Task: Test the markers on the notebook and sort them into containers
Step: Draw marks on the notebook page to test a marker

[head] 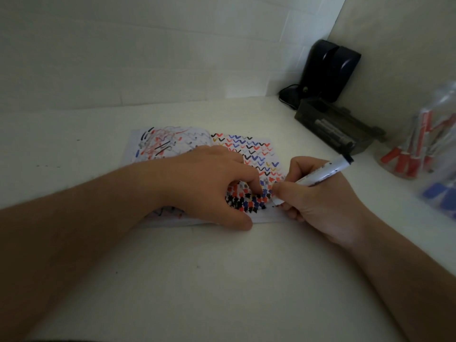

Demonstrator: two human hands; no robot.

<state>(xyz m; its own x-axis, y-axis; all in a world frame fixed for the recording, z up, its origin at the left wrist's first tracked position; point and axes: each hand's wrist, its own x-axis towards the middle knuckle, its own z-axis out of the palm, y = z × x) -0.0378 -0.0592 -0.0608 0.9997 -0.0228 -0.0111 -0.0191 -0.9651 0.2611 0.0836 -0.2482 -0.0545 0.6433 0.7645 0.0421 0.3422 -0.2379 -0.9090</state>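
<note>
The right hand point(318, 201) holds the marker point(318, 177) in a writing grip, the fingers curled round the lower part of the barrel, and the tip is down on the near right corner of the notebook point(172, 146), just beside the rows of black, red and blue test marks. The long axis of the marker runs from the tip, near and left, up to its dark end, far and right, so the barrel already leans toward the containers. The left hand point(209, 183) rests on the page to keep it flat, with the fingers bent down onto the paper; it grips nothing. To the far right of the marker lies a dark tray point(330, 127) with some markers in it, and at the right edge stands a clear container point(419, 144) with red-capped markers. Both are well apart from the left hand and nearer to the right one, so I judge the sorting move belongs to the right hand.
</note>
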